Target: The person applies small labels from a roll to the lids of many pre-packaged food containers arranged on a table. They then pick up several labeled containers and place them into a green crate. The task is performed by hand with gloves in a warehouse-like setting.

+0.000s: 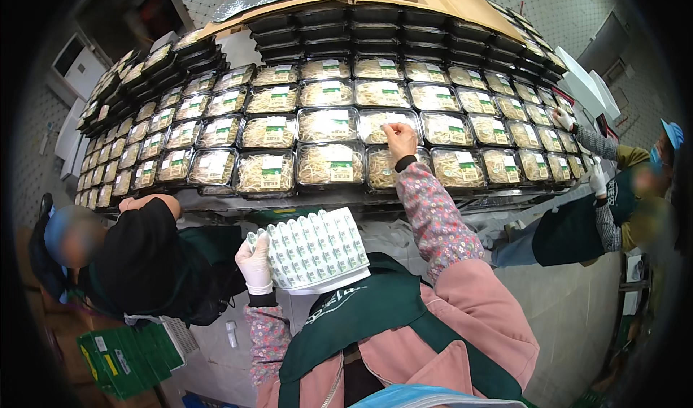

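Observation:
My left hand (pixel 255 264), in a white glove, grips the left edge of a sheet of small green-and-white stickers (pixel 319 248), with white backing below it. Bare and reaching forward, my right hand (pixel 401 137) is over a clear-lidded black tray of bean sprouts (pixel 376 121), thumb and fingertips pinched together at its lid. Whether a sticker is between the fingertips cannot be told. Rows of like trays surround it; a neighbouring tray (pixel 331 164) bears a green, white and yellow label. Another tray (pixel 377 180) is partly behind my wrist.
Stacked trays (pixel 379 31) stand at the back under cardboard (pixel 460 2). A co-worker in black (pixel 135 256) is at the left, another in a green apron (pixel 574 229) at the right, a gloved hand on the trays. Green crates (pixel 127 359) and white foam boxes (pixel 587 83) lie around.

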`<action>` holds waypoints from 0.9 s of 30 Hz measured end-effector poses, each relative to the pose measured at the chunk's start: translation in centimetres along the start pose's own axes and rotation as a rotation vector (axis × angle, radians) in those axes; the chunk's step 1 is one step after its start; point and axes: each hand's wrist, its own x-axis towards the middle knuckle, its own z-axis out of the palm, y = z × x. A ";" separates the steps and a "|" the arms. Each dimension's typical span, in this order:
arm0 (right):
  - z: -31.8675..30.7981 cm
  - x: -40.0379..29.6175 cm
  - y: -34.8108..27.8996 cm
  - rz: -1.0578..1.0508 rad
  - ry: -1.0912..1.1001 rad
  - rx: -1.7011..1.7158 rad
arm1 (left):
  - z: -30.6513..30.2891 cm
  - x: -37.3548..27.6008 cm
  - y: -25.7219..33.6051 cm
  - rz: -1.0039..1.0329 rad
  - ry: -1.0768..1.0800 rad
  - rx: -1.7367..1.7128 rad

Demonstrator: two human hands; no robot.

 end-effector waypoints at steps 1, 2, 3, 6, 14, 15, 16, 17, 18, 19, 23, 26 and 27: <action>1.0 0.4 -0.2 0.119 -0.085 0.029 | 0.2 0.2 0.1 -0.001 -0.001 -0.015; 1.6 0.6 -0.7 0.090 -0.079 -0.062 | 0.2 0.6 -0.2 -0.002 0.021 -0.021; 2.1 0.5 -1.1 0.062 -0.076 -0.154 | 0.2 0.7 -0.2 0.006 0.019 -0.010; 1.9 -0.5 -1.2 -0.165 -0.056 -0.280 | 0.8 1.2 0.3 0.014 0.018 0.001; 0.9 3.0 3.0 0.033 -0.064 -0.038 | 4.2 4.4 1.3 0.040 -0.059 -0.014; 0.5 4.1 4.4 0.060 -0.058 0.030 | 5.2 4.9 1.8 0.039 -0.070 0.010; 0.1 4.3 3.3 0.000 -0.154 0.309 | 5.1 5.5 1.6 0.040 -0.081 0.053; -0.8 4.8 2.4 0.051 -0.401 0.453 | 5.1 6.2 1.5 0.039 -0.093 0.096; -2.7 4.0 -2.5 0.059 -0.639 0.535 | 5.4 6.6 1.4 0.052 -0.093 0.110; -4.8 3.4 -7.1 0.067 -0.860 0.615 | 5.8 7.0 1.2 0.063 -0.106 0.079; -9.1 2.3 -13.9 -0.495 -1.277 0.429 | 9.2 8.6 1.4 0.036 -0.211 0.041; -8.6 2.4 -14.6 -0.634 -1.326 0.337 | 10.8 9.5 0.8 0.025 -0.254 0.071; -8.2 2.7 -14.2 -0.669 -1.359 0.253 | 11.1 9.9 0.5 0.018 -0.263 0.097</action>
